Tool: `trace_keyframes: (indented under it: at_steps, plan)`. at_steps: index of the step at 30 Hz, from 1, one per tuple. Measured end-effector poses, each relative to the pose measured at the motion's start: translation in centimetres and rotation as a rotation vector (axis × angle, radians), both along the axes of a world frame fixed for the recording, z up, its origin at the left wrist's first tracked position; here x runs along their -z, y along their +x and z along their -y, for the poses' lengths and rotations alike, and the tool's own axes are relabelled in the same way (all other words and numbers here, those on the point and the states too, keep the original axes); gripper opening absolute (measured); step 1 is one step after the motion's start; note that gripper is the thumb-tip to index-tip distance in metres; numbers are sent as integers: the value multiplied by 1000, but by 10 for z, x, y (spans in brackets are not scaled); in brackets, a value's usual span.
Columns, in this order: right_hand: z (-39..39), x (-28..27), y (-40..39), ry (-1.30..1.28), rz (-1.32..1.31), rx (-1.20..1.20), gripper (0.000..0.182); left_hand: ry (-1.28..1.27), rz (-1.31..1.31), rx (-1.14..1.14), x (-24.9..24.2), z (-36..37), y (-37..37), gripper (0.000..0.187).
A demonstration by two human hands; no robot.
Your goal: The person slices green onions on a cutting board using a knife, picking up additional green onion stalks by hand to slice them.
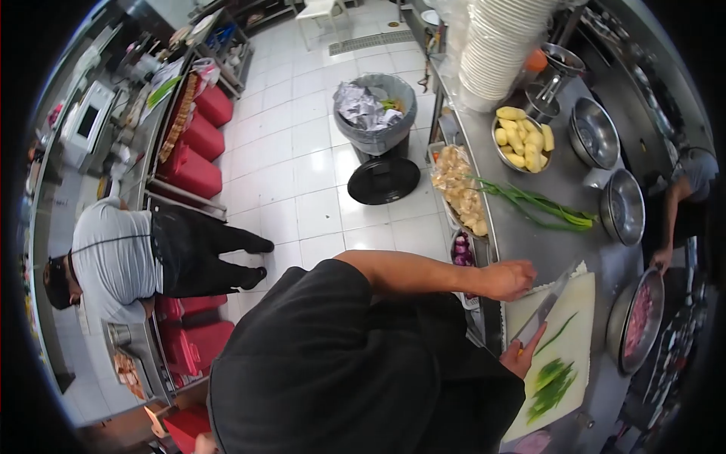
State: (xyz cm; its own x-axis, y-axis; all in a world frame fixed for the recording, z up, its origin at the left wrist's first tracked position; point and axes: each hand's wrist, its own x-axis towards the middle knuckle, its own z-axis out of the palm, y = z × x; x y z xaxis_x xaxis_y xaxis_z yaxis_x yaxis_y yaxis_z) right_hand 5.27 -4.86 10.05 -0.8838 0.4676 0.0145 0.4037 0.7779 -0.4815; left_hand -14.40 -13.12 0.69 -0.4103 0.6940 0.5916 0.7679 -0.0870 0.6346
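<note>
My right hand [523,350] is closed around the handle of a kitchen knife [541,309], its blade slanting up and away over the white cutting board [578,291]. My left hand [508,280] is above the board's left edge with fingers curled in. Whether anything is inside them is hidden. On the board lie cut green onion pieces [552,387] in a loose pile and a single green stalk [557,333] nearer the blade. Beyond the board, a bunch of whole green onions [541,206] rests on the steel counter [522,253].
A bowl of peeled potatoes [522,140], steel bowls [594,133], and stacked white containers [495,53] stand on the counter. One person's hand touches a bowl of pink pieces [641,321]. Another person [113,246] bends over the opposite counter. A lined bin [376,113] stands on the floor.
</note>
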Motion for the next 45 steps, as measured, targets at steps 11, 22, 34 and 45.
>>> trace_keyframes:
  at_steps: [11,22,34,45]
  plan:
    - [15,-26,-40,-393,208,498,70,-8,-58,191,3,-28,-49,13]
    - [52,-40,3,-537,-28,906,67,-36,-53,482,-5,-76,-43,9]
    - [96,-41,51,-245,263,957,71,-159,-57,693,-25,-115,9,12]
    - [86,-18,72,-241,139,834,69,-163,-304,661,0,-142,27,12]
